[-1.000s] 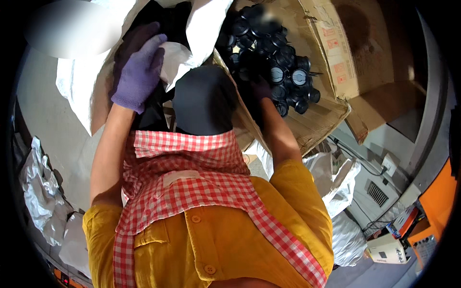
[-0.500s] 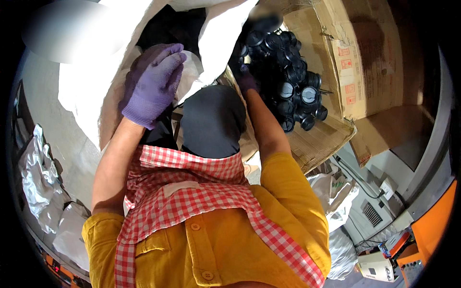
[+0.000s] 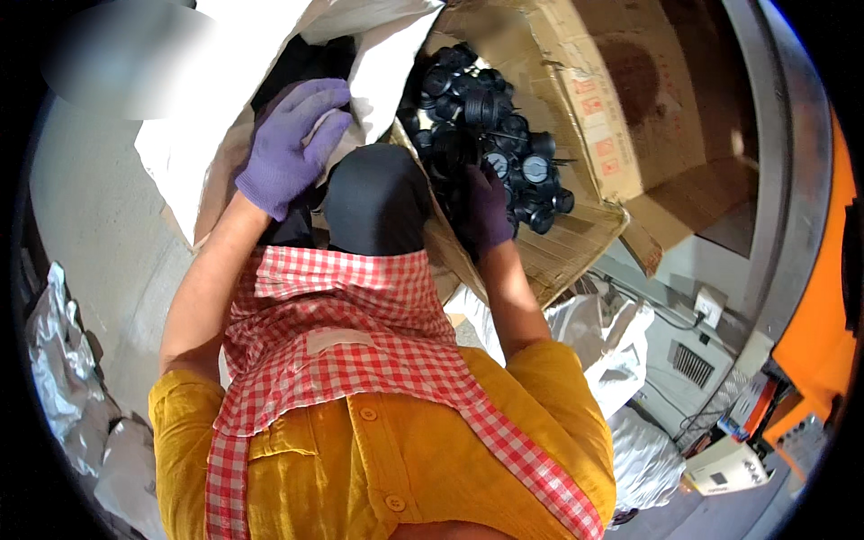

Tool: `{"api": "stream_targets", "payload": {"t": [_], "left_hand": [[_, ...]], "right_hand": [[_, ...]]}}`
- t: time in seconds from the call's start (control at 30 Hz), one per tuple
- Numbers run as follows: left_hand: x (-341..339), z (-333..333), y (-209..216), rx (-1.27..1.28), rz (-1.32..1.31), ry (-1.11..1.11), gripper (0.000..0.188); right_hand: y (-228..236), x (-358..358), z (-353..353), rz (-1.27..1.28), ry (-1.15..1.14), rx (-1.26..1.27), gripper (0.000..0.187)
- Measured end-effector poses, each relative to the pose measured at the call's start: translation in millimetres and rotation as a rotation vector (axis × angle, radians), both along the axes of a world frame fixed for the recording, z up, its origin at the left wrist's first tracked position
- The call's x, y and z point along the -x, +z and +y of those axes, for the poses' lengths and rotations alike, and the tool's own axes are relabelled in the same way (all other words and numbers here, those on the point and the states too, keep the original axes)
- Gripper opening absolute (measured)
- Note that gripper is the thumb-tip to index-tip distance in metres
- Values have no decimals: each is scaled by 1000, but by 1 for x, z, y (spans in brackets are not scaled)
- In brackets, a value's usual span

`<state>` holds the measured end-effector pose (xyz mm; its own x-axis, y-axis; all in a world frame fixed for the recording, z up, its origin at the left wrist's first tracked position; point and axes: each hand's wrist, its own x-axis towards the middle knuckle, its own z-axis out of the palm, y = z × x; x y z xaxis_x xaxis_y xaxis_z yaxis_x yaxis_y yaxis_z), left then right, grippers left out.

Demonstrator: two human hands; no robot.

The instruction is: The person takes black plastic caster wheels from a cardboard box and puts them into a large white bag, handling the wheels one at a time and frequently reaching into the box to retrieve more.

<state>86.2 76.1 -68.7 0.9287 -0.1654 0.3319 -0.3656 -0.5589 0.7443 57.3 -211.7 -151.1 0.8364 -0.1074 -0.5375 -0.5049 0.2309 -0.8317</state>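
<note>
My left hand [image 3: 292, 139], in a purple glove, lies at the mouth of a large white sack [image 3: 202, 135]. Its fingers are stretched out, with the thumb apart, and nothing shows in them. Dark contents [image 3: 310, 67] fill the sack's shadowed opening. My right hand [image 3: 489, 211], gloved alike, reaches into a cardboard box [image 3: 576, 238] at the right. It touches a heap of black round plastic parts [image 3: 481, 108], some with grey discs. Around its fingers everything is dark, so whether a part is gripped cannot be made out.
My knee [image 3: 376, 198] in black cloth sits between sack and box. The box's flap [image 3: 661, 108] stands up at the right. Crumpled white bags [image 3: 607, 337] lie below the box, and silvery bags [image 3: 63, 378] at the left. A grey cabinet [image 3: 688, 360] and orange equipment [image 3: 814, 333] stand at right.
My right hand has moved nearer to me and rightward across the parts in the box. My left hand stays by the sack, its thumb now further from the fingers. The view has shifted.
</note>
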Motion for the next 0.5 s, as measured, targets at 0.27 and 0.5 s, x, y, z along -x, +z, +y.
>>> {"api": "stream_targets", "payload": {"t": [0.27, 0.5], "left_hand": [[61, -89, 34, 788, 541, -157, 51], [92, -32, 35, 793, 766, -391, 47]], "right_hand": [[139, 78, 44, -255, 301, 147, 25], [143, 97, 12, -997, 427, 846, 27]]}}
